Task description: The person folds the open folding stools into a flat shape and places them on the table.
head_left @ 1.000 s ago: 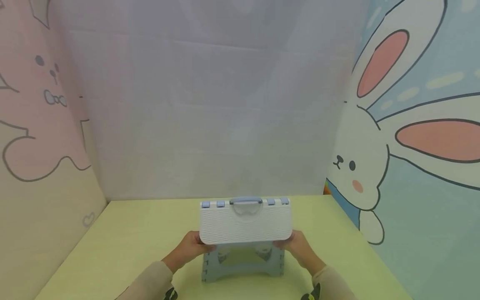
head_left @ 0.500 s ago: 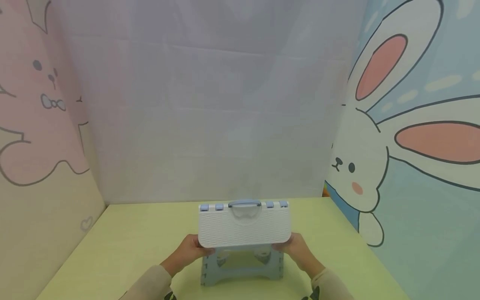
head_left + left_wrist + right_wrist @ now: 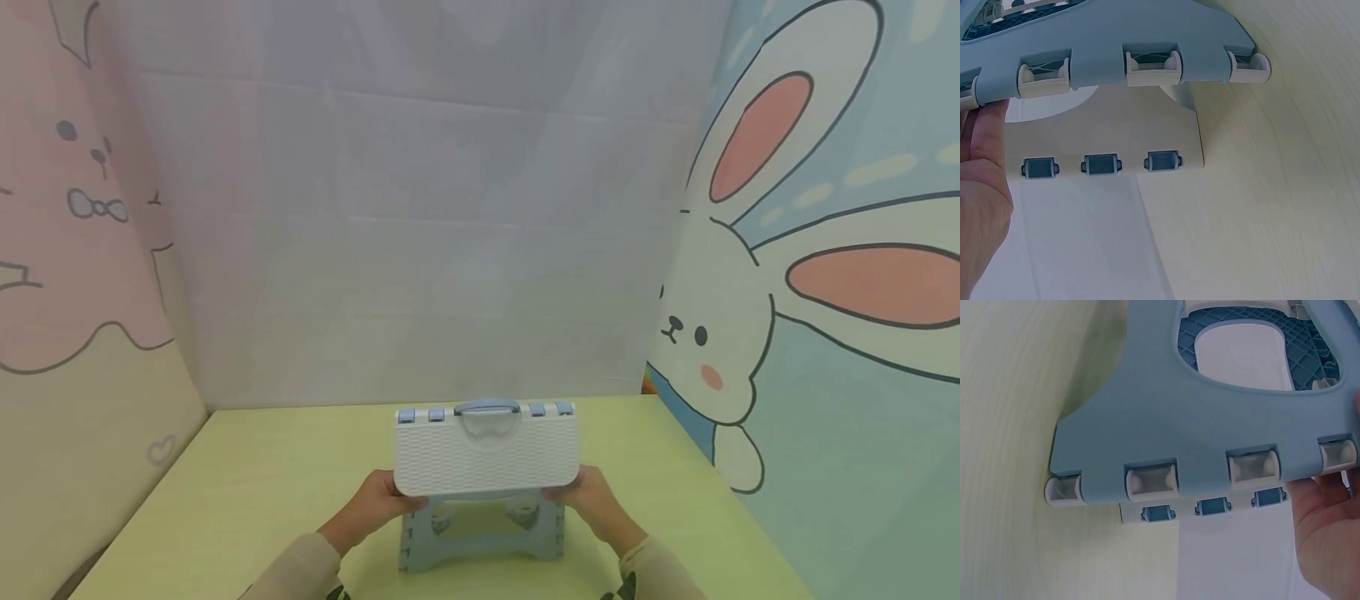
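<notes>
A folding step stool (image 3: pixel 486 454) stands unfolded in the head view, with a white textured top panel and a light blue carry handle (image 3: pixel 487 407) along its far edge. Its pale blue leg panel (image 3: pixel 480 546) shows below the top. My left hand (image 3: pixel 372 507) grips the stool's left end, thumb in front under the top's edge. On the opposite end my right hand (image 3: pixel 597 504) holds it likewise. Both wrist views show the blue leg panel (image 3: pixel 1160 25) with white hinge pieces (image 3: pixel 1152 481) close up. The top hides most fingers in the head view.
The stool is over a pale yellow-green tabletop (image 3: pixel 285 467). A white sheet (image 3: pixel 420 250) closes off the back. Side walls carry cartoon rabbits, a large white rabbit (image 3: pixel 720 300) on the right and a pink one (image 3: pixel 67 275) on the left.
The head view has shifted slightly. Both hands keep the same grip on the step stool, which stays in place on the table.
</notes>
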A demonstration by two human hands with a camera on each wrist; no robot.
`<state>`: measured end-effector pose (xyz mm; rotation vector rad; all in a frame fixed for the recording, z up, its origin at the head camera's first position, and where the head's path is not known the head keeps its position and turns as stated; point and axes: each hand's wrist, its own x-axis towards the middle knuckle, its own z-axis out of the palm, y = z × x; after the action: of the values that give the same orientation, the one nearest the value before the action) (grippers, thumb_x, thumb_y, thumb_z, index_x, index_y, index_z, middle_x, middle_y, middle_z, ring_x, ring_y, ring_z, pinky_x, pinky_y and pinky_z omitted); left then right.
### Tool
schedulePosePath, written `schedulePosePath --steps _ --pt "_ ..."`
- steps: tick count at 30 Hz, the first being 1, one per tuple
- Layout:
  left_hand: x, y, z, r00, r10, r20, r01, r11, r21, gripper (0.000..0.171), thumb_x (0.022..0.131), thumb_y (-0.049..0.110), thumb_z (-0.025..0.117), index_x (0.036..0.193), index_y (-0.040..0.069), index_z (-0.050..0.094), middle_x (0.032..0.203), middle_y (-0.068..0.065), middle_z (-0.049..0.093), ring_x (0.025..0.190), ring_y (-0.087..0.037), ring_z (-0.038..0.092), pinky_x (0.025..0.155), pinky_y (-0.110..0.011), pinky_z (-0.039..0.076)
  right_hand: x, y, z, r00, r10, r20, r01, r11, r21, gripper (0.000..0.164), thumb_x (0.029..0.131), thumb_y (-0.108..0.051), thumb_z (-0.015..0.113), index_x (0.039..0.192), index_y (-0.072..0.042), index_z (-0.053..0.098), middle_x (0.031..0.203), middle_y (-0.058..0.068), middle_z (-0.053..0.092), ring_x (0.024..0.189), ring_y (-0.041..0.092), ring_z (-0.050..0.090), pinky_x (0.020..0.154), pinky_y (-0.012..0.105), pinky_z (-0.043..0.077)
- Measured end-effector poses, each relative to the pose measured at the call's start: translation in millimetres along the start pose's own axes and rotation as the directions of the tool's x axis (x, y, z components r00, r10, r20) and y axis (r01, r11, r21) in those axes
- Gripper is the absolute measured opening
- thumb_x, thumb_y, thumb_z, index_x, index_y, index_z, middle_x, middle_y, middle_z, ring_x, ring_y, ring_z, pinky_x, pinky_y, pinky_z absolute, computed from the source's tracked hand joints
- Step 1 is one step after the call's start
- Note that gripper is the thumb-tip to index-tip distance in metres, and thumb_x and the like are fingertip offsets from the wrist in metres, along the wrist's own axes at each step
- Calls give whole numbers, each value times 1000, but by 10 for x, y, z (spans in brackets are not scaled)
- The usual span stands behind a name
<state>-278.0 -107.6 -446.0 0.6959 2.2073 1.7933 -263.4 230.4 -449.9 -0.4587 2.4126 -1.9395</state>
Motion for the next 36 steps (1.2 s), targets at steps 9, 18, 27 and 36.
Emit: schedulePosePath --steps 9,18,27,36 --pt "8 -53 -31 995 92 28 -92 996 -1 36 84 13 73 107 -13 64 104 -20 69 88 -11 65 72 -29 55 -4 -6 2 1000 -11 11 10 1000 3 41 84 -2 68 117 18 54 116 28 62 108 40 59 90 48 49" --pt "17 -44 -10 1000 20 8 -20 1000 -2 34 84 6 71 107 -18 61 104 -24 68 86 -9 64 72 -28 54 -4 2 0 1000 3 6 -3 1000 5 42 84 -4 68 119 17 54 118 28 61 110 41 58 90 49 49" --pt "27 -1 -58 1000 25 12 -25 1000 -7 37 86 4 69 113 -19 58 112 -29 63 96 -16 64 79 -31 54 58 -25 7 1000 -17 -3 17 1000 -24 40 84 -4 68 118 15 56 116 26 62 108 39 59 90 48 49" --pt "28 2 9 1000 17 13 -17 1000 11 32 86 1 67 110 -19 59 109 -28 64 94 -15 64 78 -32 54 -6 -17 -21 1000 -2 -10 2 999 -37 42 84 -5 69 119 15 56 117 26 62 108 39 59 91 50 48"
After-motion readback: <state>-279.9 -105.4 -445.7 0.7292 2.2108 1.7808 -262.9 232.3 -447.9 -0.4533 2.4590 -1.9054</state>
